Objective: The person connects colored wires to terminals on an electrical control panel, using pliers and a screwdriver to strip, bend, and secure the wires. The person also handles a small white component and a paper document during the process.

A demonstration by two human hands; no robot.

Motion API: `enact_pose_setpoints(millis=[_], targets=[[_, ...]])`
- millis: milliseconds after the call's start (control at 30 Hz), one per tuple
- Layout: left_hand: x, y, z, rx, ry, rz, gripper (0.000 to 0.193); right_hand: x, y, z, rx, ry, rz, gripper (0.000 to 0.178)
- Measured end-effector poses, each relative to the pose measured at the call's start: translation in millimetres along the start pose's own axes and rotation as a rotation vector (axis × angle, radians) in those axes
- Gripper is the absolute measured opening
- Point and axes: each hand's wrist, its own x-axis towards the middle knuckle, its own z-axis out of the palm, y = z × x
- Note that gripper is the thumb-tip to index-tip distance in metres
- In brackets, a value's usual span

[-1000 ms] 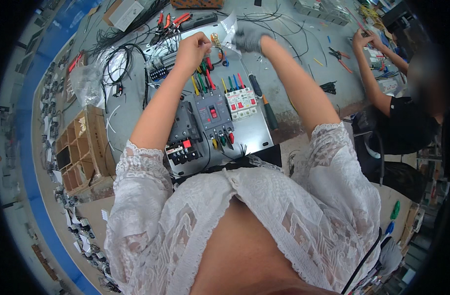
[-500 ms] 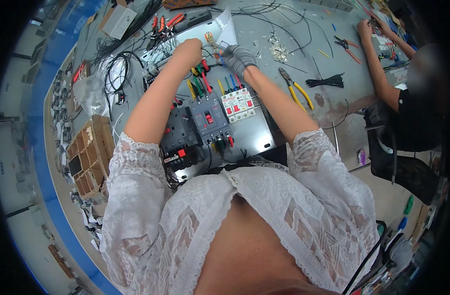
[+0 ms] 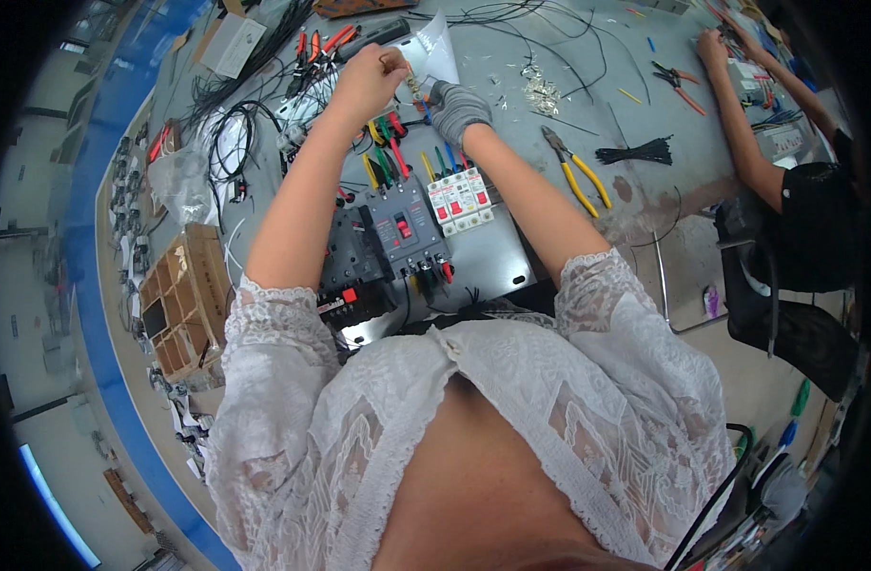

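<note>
My left hand [image 3: 367, 84] is closed in a pinch above the far part of a metal mounting plate [image 3: 492, 257]; what its fingertips hold is too small to make out. Beside them is a brass-coloured terminal strip [image 3: 414, 88]. My right hand [image 3: 459, 111], in a grey glove, curls its fingers at the strip's right side, near a blue wire; its grip is hidden. Closer to me on the plate sit a dark grey circuit breaker [image 3: 402, 228] with a red switch and a row of white breakers [image 3: 459, 200]. Yellow, green, blue and red wires run from their far sides.
Yellow-handled cutters [image 3: 576, 171] and a black cable-tie bundle [image 3: 635, 152] lie to the right, past small loose metal pieces [image 3: 540, 92]. A wooden compartment box [image 3: 183, 309] stands at left. Another person's arms [image 3: 754, 143] work at far right, near red-handled pliers [image 3: 680, 86].
My left hand has lifted slightly away from the wires, its fingertips now higher beside the terminal strip. My gloved right hand stays nearly in place. The whole view has shifted a little.
</note>
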Motion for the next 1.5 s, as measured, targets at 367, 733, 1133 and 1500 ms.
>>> enact_pose_setpoints(millis=[367, 733, 1133, 1500], targets=[[-18.7, -15.6, 24.8, -0.694, -0.033, -0.583, 0.004, -13.3, -9.3, -13.8, -0.079, 0.048, -0.141, 0.026], [35.4, -49.0, -9.2, -0.11, -0.301, -0.077, 0.034, -24.7, 11.3, -2.8, 0.101, 0.156, 0.058, 0.028], [85.8, -77.7, 73.8, -0.569, -0.071, -0.612, 0.022, -12.0, -2.1, -18.2, 0.081, -0.028, 0.211, 0.035], [122.3, -52.0, 63.6, -0.448, -0.538, -0.654, 0.042, -5.5, -0.8, 3.4, -0.012, -0.07, -0.031, 0.027]])
